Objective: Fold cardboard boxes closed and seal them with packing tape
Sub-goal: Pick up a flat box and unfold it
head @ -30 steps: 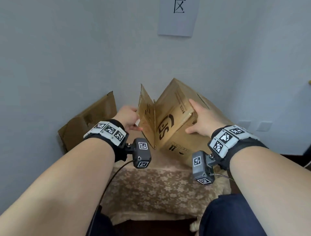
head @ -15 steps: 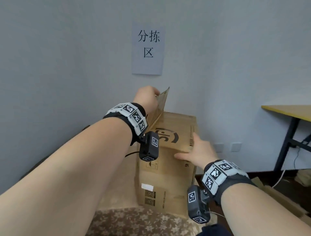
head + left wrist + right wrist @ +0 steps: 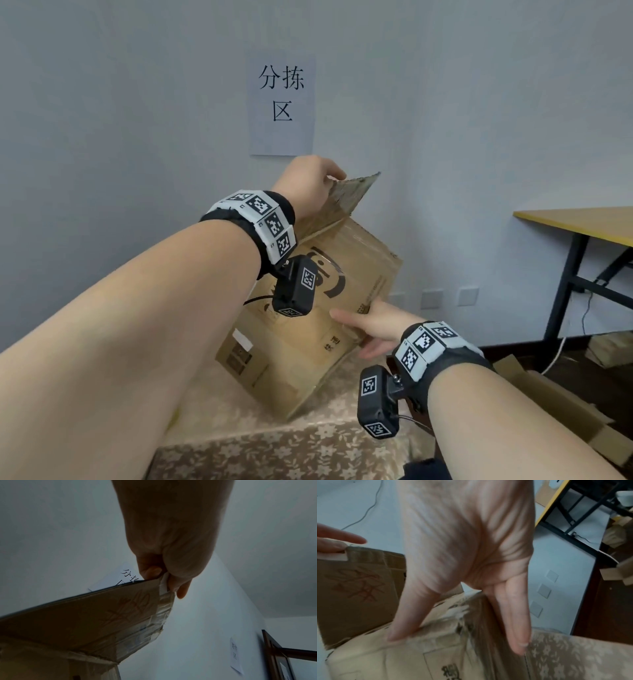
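A brown cardboard box [image 3: 308,335] with a black logo stands tilted on the floral-covered table [image 3: 274,448]. One top flap [image 3: 346,197] sticks up, old clear tape along its edge. My left hand [image 3: 313,181] pinches that flap's upper edge; in the left wrist view the thumb and fingers [image 3: 171,577] clamp the taped flap [image 3: 106,614]. My right hand [image 3: 368,325] lies with straight fingers against the box's right corner, thumb on the front face and fingers [image 3: 517,622] down the side. The box [image 3: 402,655] fills the lower part of the right wrist view.
A paper sign [image 3: 281,102] hangs on the wall behind the box. A yellow-topped desk with black legs [image 3: 579,233] stands at the right. Flattened cardboard [image 3: 555,411] lies on the floor by my right arm. Wall sockets [image 3: 448,296] sit low on the wall.
The box has gone from a half-flat sheet to a standing box. Since half a second ago it has tilted to the right, and my left hand holds the flap higher.
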